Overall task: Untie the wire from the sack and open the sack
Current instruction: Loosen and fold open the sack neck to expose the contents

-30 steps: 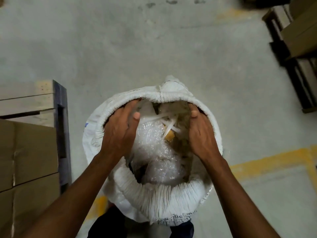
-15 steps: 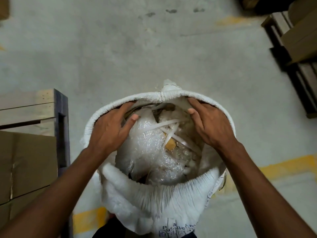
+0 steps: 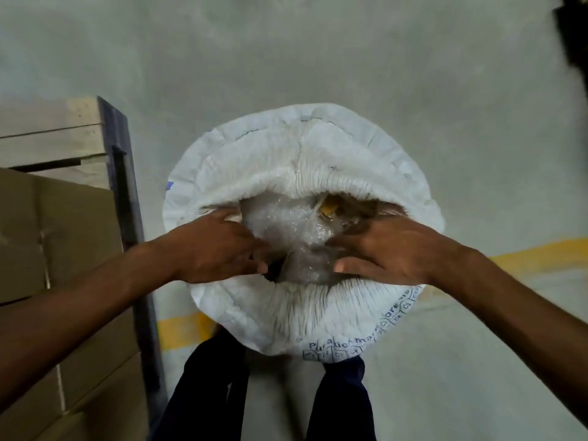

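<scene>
A white woven sack (image 3: 305, 148) stands upright on the floor in front of my legs, its mouth open and its top rolled down into a thick rim. Bubble wrap (image 3: 283, 224) and a small yellow-brown piece (image 3: 327, 210) show inside the opening. My left hand (image 3: 219, 246) lies on the left side of the opening, fingers pointing inward at the near rim. My right hand (image 3: 385, 249) lies opposite on the right side, fingers curled at the near rim. Motion blur hides whether either hand pinches the fabric. No wire is visible.
Stacked cardboard boxes (image 3: 63, 281) and a wooden pallet (image 3: 54, 135) with a dark upright edge stand close on the left. Grey concrete floor (image 3: 286, 58) lies beyond the sack, with a yellow line (image 3: 537, 253) at the right. My dark trouser legs (image 3: 210, 393) are below the sack.
Both hands have moved from the far part of the rim toward the near rim. The view has shifted, so the far rolled rim now covers more of the opening.
</scene>
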Action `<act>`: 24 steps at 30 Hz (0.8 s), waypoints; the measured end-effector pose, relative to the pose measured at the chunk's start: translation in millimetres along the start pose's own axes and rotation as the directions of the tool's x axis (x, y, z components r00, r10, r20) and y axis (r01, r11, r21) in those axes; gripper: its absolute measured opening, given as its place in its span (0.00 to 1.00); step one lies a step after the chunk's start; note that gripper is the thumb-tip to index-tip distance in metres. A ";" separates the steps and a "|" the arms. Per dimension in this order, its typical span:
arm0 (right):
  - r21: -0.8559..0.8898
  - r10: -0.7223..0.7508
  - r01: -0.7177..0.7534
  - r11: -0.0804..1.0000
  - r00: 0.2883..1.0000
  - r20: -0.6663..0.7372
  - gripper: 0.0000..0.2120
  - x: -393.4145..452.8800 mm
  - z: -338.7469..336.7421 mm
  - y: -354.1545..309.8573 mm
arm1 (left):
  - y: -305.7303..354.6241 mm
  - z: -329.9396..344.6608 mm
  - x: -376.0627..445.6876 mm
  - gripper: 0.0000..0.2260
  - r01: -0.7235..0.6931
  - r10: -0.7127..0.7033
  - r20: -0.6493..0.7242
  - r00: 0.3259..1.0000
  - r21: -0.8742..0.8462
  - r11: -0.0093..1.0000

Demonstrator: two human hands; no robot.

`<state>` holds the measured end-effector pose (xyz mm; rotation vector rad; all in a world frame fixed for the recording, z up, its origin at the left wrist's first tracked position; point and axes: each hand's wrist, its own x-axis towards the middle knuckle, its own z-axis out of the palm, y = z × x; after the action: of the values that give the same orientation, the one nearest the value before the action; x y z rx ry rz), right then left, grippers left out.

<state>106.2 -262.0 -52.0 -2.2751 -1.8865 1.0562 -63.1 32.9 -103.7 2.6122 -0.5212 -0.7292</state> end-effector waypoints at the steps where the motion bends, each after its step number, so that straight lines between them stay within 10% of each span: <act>1: -0.002 -0.011 0.011 1.000 0.997 0.077 0.46 -2.1 5.2 -6.3 | 5.2 6.7 -2.8 0.34 -0.047 0.047 0.015 0.999 0.016 0.999; 10: 0.197 -0.057 -0.022 0.980 0.921 0.385 0.45 -40.8 35.3 -29.6 | 21.5 8.7 -28.8 0.38 -0.183 0.201 0.266 0.943 -0.090 0.979; 16: 0.300 -0.062 -0.080 0.951 0.897 0.437 0.44 -52.5 40.1 -38.6 | 47.8 5.5 -27.4 0.48 -0.034 0.087 0.440 0.894 -0.126 0.991; 24: 0.278 -0.074 -0.085 0.957 0.854 0.515 0.28 -62.0 38.7 -51.8 | 68.1 34.7 -18.6 0.32 -0.119 0.181 0.438 0.881 -0.166 0.979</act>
<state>39.1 -317.3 -30.7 -1.9556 -1.6974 1.9689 -113.8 -26.3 -93.1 2.2417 -0.7675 -1.2808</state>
